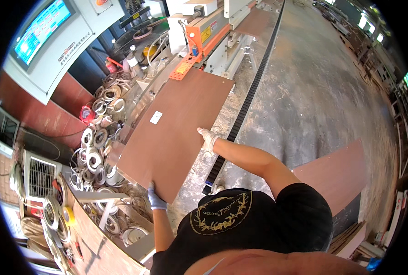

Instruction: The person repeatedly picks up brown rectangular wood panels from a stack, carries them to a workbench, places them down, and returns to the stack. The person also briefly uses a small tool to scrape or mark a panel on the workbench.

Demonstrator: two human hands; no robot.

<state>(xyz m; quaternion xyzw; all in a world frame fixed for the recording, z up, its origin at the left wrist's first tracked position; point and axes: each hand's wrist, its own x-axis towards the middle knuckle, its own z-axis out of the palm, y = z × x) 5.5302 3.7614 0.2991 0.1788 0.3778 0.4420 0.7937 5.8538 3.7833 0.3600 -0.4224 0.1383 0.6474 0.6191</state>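
Note:
A large brown panel [181, 119] with a small white label [156, 118] lies slanted in front of me. Its far end reaches the orange guard [185, 64] of a long machine. My left hand [157, 197], in a grey-blue glove, grips the panel's near edge by the corner. On the right long edge, my right hand [207, 139] wears a pale glove and holds the panel, its thumb side on top and the other fingers partly hidden.
A black roller track [247, 98] runs along the machine's right side. Coils of edge banding [94, 158] pile up at left, below a control screen [43, 30]. More brown panels [337, 172] are stacked at my right. A wooden worktop [94, 233] stands lower left.

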